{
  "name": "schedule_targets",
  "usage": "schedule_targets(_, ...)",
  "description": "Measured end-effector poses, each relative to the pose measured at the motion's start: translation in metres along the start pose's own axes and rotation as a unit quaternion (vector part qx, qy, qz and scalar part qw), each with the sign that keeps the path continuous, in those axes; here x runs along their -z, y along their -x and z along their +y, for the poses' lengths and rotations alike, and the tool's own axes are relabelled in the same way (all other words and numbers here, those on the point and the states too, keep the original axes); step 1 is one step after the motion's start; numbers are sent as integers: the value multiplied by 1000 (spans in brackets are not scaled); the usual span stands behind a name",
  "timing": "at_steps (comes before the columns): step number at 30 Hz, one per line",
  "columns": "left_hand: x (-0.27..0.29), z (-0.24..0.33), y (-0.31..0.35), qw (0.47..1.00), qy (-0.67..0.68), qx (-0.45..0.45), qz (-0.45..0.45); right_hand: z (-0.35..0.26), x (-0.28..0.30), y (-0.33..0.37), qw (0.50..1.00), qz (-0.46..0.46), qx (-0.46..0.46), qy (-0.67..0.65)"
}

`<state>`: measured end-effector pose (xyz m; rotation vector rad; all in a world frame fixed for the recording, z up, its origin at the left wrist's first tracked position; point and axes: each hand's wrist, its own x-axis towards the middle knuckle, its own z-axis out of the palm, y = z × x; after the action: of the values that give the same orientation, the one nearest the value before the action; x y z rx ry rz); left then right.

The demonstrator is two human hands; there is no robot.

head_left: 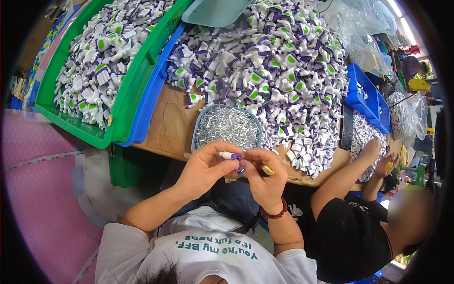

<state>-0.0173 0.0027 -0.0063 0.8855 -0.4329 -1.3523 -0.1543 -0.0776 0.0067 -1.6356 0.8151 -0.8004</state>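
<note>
Just in front of my chest, both hands meet at a small white-and-purple plastic piece (229, 155). My left hand (206, 169) pinches its white part between thumb and fingers. My right hand (266, 182) is closed at the purple end, and its fingertips partly hide the piece. A yellow wrap or cover (268, 170) shows on a right finger, and a dark red bead bracelet circles that wrist. Right beyond my hands sits a grey-blue tub (194, 135) of thin silvery metal pins or screws (227, 124).
A large heap of white, purple and green plastic parts (279, 71) covers the table (165, 116). At left stands a green crate (125, 94) of similar parts over a blue one (153, 102). A co-worker (352, 236) works at right beside blue bins (362, 97).
</note>
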Motion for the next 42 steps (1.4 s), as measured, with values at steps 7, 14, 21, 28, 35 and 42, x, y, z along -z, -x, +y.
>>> schedule_targets(7, 12, 5, -1, 998, 43, -26, 39, 10, 58, -19, 984, 88, 1, 154)
schedule_targets(14, 5, 11, -3, 999, 20, -4, 30, 39, 82, -10, 878, -78, 18, 472)
schedule_targets(21, 5, 10, -1, 999, -31, 0, 12, 59, 70, -6, 854, -98, 63, 507)
schedule_targets(28, 3, 5, 0, 998, -5, 64, 11, 35, 72, -8, 920, -61, 20, 388)
schedule_targets(35, 1, 1, 1, 989, 75, 126, -8, -12, 39, -16, 998, -33, -40, -22)
schedule_targets(42, 5, 0, 0, 986, 100, 131, -26, -8, 29, -11, 994, -67, -49, -73)
